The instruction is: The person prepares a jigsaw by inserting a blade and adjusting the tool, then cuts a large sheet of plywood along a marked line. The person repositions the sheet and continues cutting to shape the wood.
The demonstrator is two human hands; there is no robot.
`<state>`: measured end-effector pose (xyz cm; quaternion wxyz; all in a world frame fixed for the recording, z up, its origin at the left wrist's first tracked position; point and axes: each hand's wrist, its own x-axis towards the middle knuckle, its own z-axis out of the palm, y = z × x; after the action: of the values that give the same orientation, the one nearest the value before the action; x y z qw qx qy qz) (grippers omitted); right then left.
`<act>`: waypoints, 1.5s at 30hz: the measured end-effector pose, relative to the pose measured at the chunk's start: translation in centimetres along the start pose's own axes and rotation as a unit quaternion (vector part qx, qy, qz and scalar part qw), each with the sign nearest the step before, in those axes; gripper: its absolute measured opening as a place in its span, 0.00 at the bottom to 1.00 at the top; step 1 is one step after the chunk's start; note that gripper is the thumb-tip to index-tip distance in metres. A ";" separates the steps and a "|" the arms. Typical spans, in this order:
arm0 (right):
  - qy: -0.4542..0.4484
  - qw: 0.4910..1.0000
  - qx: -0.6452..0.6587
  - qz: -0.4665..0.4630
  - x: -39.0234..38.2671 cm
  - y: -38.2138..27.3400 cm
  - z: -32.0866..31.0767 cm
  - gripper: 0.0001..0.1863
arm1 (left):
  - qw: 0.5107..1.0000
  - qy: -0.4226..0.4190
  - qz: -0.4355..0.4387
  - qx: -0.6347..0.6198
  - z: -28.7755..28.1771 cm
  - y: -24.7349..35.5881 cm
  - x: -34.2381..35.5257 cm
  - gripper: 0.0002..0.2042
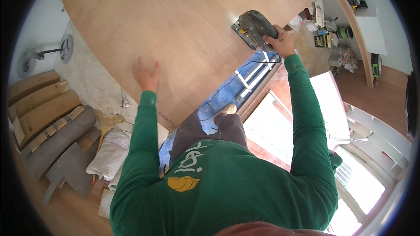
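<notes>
My right hand (281, 42) grips the rear of a black jigsaw (255, 25) with a flat base plate. The jigsaw sits at the right edge of a large brown plywood sheet (175, 13), with a small bright light at its front. A dark cord hangs from the tool down past the sheet's edge. Over the left part of the sheet is my left hand (147, 73), blurred by motion, thumb apart from the fingers and nothing in it. Whether it touches the wood I cannot tell. The saw blade is hidden.
Below the sheet's right edge lie a blue cover (218, 91) and a white metal frame (253, 76). Brown rolls (48, 105) and a white sack (109, 153) stand at the left. Shelves with tools (350, 30) line the right, near a white panel (275, 135).
</notes>
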<state>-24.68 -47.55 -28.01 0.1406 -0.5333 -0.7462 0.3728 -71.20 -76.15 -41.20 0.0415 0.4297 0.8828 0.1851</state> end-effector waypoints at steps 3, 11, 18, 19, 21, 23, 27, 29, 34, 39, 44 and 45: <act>-0.020 0.997 0.062 0.048 0.2 -1.0 0.2 0.19 | 0.997 0.018 -0.066 0.023 -1.1 -5.3 -2.3 0.53; -0.003 0.994 0.063 0.088 0.1 -1.9 0.5 0.18 | 0.918 0.050 -0.345 -0.188 -2.6 -9.1 -6.9 0.52; 0.059 0.998 0.016 0.033 0.1 -0.5 1.7 0.19 | 0.827 -0.029 -0.382 -0.411 -1.8 -9.5 -7.1 0.36; 0.061 0.997 0.020 0.038 0.3 -0.5 1.7 0.19 | 0.824 -0.032 -0.377 -0.421 -2.0 -9.3 -7.0 0.35; 0.058 0.997 0.022 0.047 0.4 -0.5 1.7 0.19 | 0.825 -0.034 -0.368 -0.429 -2.4 -8.9 -7.0 0.34; 0.061 0.997 0.015 0.051 0.6 -0.7 1.7 0.19 | 0.828 -0.025 -0.365 -0.425 -2.7 -8.4 -6.9 0.33; 0.087 0.995 0.020 0.048 0.5 -1.0 2.1 0.19 | 0.822 -0.018 -0.359 -0.443 -2.6 -8.1 -6.8 0.33; 0.096 0.994 0.026 0.053 0.4 -1.0 2.3 0.19 | 0.822 -0.012 -0.354 -0.445 -2.4 -8.4 -6.9 0.34; 0.104 0.993 0.026 0.053 0.3 -1.1 2.4 0.19 | 0.829 -0.043 -0.383 -0.404 -2.3 -9.0 -7.0 0.37; 0.120 0.992 0.001 0.036 0.4 -1.1 2.7 0.20 | 0.834 -0.035 -0.378 -0.401 -2.5 -8.4 -7.0 0.40; 0.129 0.991 0.000 0.016 0.2 -0.2 2.7 0.22 | 0.837 -0.018 -0.374 -0.400 -1.8 -9.6 -7.8 0.32; 0.132 0.991 -0.016 -0.005 0.2 0.1 2.7 0.22 | 0.831 -0.042 -0.379 -0.405 -1.4 -10.2 -7.8 0.31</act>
<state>-26.29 -48.45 -29.96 0.2309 -0.5762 -0.7298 0.2864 -74.19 -88.36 -44.23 0.3152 0.0135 0.8200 0.4775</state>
